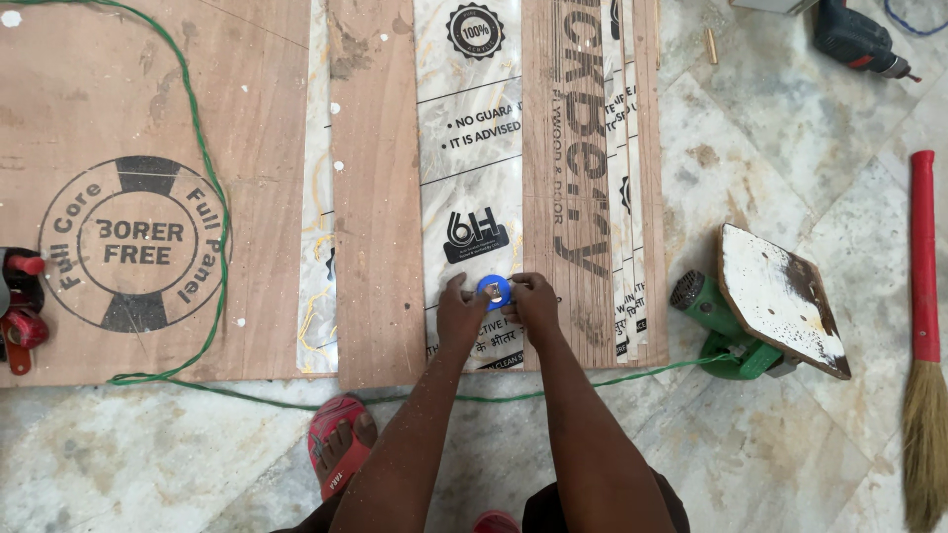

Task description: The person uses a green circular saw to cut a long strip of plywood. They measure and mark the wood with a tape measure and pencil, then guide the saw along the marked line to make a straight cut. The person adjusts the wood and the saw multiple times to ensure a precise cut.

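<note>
Head view: both hands, left hand (460, 314) and right hand (534, 299), pinch a blue tape roll (494, 290) (on laminate sheet (470, 148)).

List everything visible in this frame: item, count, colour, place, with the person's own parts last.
blue tape roll: 1, blue, held between both hands over the laminate sheet
laminate sheet: 1, white marbled, between the boards
plywood boards: several, brown, across the floor
green cable: 1, green, looping over the left board
green power tool: 1, green, right of the boards, with a white-faced base plate
drill: 1, dark, top right
broom: 1, red handle, right edge
red tool: 1, red, left edge
red sandal: 1, on the foot, bottom
left hand: on the roll
right hand: on the roll
</note>
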